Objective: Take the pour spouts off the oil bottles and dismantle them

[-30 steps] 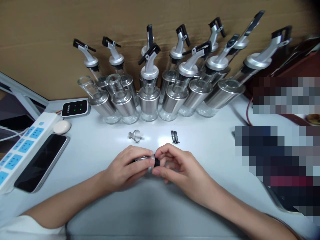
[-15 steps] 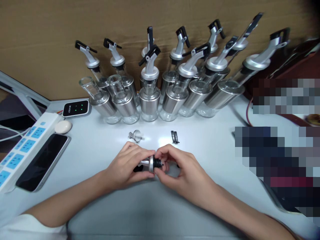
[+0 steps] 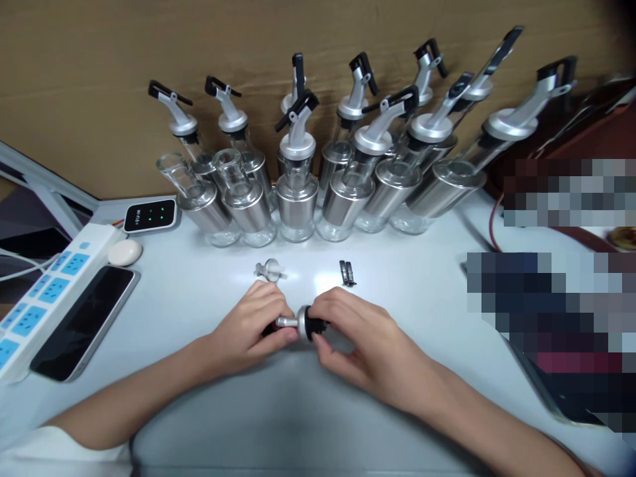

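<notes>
Both hands meet low over the white table (image 3: 199, 291) on one silver pourer spout with a black stopper (image 3: 301, 321). My left hand (image 3: 251, 328) pinches its silver nozzle end. My right hand (image 3: 355, 338) curls around the black stopper end. Just beyond my left fingers lies a loose silver spout part (image 3: 269, 269). A small black clip piece (image 3: 347, 272) lies beyond my right hand.
Several glass-and-steel oil bottles (image 3: 297, 199) stand in rows at the back against a cardboard wall, most with spouts, two on the left open-necked (image 3: 231, 165). A phone (image 3: 82, 321), a power strip (image 3: 44, 291), a white oval object (image 3: 124, 252) and a small black device (image 3: 150, 215) sit at left.
The spout has been turned and drawn out between my hands, so its silver nozzle and black stopper show more. My right hand has closed further over the stopper end.
</notes>
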